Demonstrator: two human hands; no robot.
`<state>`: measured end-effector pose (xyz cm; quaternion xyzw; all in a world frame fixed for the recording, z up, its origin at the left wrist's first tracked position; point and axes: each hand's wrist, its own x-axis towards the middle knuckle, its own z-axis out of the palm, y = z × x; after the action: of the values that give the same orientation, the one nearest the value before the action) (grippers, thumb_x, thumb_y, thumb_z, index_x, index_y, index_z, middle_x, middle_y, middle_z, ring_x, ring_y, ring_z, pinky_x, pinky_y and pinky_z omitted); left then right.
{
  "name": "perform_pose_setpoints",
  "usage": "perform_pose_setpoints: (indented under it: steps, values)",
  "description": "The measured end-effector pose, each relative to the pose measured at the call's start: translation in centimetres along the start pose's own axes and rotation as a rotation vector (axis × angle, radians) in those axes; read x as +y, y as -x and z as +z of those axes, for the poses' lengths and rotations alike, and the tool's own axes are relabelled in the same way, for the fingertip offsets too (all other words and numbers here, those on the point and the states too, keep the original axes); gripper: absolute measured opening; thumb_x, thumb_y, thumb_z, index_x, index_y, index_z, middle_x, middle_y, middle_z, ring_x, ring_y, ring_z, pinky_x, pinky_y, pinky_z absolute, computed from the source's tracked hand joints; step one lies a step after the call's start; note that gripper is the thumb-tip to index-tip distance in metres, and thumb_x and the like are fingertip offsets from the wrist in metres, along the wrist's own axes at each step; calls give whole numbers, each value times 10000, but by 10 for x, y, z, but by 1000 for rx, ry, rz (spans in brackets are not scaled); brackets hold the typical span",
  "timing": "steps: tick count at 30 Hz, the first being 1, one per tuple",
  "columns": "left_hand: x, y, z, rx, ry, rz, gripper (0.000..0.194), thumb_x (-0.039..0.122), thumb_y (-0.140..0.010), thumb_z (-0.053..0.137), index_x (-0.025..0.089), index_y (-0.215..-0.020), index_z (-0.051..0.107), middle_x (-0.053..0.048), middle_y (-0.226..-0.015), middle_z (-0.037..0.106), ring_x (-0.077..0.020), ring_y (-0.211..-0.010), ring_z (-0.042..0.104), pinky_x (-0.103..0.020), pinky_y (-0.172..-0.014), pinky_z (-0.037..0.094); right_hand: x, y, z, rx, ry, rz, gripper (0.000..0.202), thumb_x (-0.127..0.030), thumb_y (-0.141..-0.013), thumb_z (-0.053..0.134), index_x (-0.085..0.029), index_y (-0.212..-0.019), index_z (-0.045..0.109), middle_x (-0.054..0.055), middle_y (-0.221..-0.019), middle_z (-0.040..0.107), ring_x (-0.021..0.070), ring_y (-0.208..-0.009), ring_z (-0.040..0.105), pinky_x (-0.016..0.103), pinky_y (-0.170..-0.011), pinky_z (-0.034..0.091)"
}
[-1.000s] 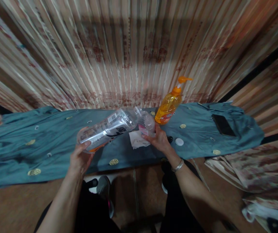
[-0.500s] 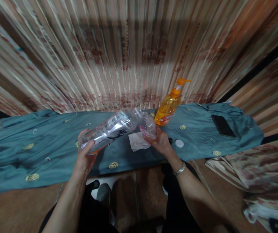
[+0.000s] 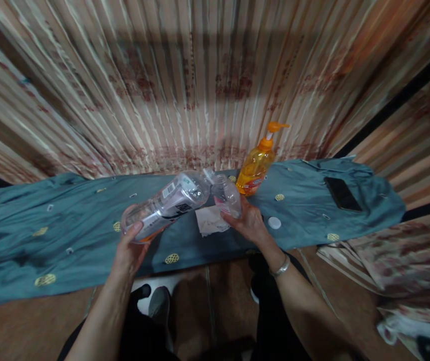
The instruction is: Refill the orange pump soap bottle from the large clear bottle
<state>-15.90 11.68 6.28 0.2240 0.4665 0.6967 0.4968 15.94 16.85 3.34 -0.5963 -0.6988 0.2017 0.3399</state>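
Observation:
My left hand [image 3: 133, 245] is closed round the base of a large clear plastic bottle [image 3: 170, 203] with a silver label. This bottle lies tilted, its neck up and to the right. In my right hand [image 3: 248, 220] is a smaller clear bottle [image 3: 228, 193], its mouth turned toward the large bottle's neck. The two mouths meet or nearly meet; I cannot tell if they touch. A crumpled white tissue [image 3: 209, 220] lies below them on the teal cloth [image 3: 87, 225]. Just behind my right hand stands a pump bottle [image 3: 254, 168] of orange liquid.
A white cap [image 3: 274, 222] lies right of my right hand. Farther right is a black phone [image 3: 342, 194]. A striped curtain [image 3: 162, 90] hangs behind the cloth-covered surface. My shoes [image 3: 159, 303] and a tiled floor [image 3: 192, 291] show below.
Both hands keep their holds, and the bottles stay mouth to mouth with only slight shifts. The whole view has drifted a little. A small black item near the white cap is now hidden.

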Motion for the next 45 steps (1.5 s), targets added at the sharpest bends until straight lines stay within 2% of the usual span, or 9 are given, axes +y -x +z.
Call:
perform_pose_setpoints:
  steps: [7,10,16,21,26,30,35,40,45]
  values:
    - [2,1,0,2,-5,0,683,299,-528,1053,311,-1167,812,-37,-1206,883,-293,-1025,821,-376,-780,732,-1,5,-7,-63,-31,38,570,-462,-905,868,-191,-1386,726,149,-1207,902,370,-1104,880,422,-917,688]
    - [-1,0,0,-6,-12,-35,709,349,-542,1049,278,-1208,817,-69,-1154,890,-316,-975,839,-420,-782,752,-1,7,-6,-40,-73,10,564,-464,-908,868,-201,-1388,732,140,-1212,903,363,-1109,880,420,-914,691]
    - [-6,-1,-3,5,1,-73,683,354,-541,1046,241,-1177,825,-55,-973,874,-285,-869,839,-360,-714,739,1,9,-1,-6,-91,-20,581,-470,-911,863,-201,-1409,732,135,-1215,900,360,-1104,878,436,-934,699]
    - [-7,0,-6,18,-7,-102,665,342,-564,1028,224,-1187,826,-75,-996,880,-311,-915,840,-390,-747,745,1,9,2,15,-103,-25,637,-458,-921,848,-174,-1474,709,176,-1278,883,381,-1160,870,469,-986,705]
    - [-6,1,-5,22,-6,-126,775,333,-548,1043,239,-1280,805,-61,-1001,872,-329,-958,837,-415,-771,752,4,9,5,30,-93,-15,663,-466,-922,850,-166,-1491,691,180,-1301,879,377,-1185,868,458,-1015,700]
    - [-5,2,-5,14,-9,-146,806,312,-556,1043,251,-1319,790,-72,-1076,878,-330,-968,836,-419,-795,748,7,8,8,53,-81,-3,641,-453,-913,860,-177,-1467,695,174,-1289,885,378,-1186,867,456,-1017,699]
    - [-4,1,-8,-15,-9,-170,800,258,-513,1072,283,-1265,798,-68,-1239,874,-319,-1033,837,-405,-815,748,10,6,10,68,-71,30,606,-465,-916,862,-188,-1433,707,180,-1269,889,379,-1161,874,456,-997,708]
    - [-5,1,-14,-54,-15,-195,921,215,-518,1086,320,-1376,769,-77,-1403,841,-373,-1215,821,-455,-919,746,10,4,9,44,-81,67,613,-496,-908,853,-196,-1421,700,172,-1215,898,392,-1133,879,496,-977,714]
    - [-6,4,-15,-83,-26,-226,946,191,-539,1076,353,-1417,762,-76,-1494,811,-386,-1281,813,-512,-1016,735,12,2,10,40,-88,82,553,-462,-890,865,-262,-1382,713,156,-1190,901,392,-1096,878,534,-945,727]
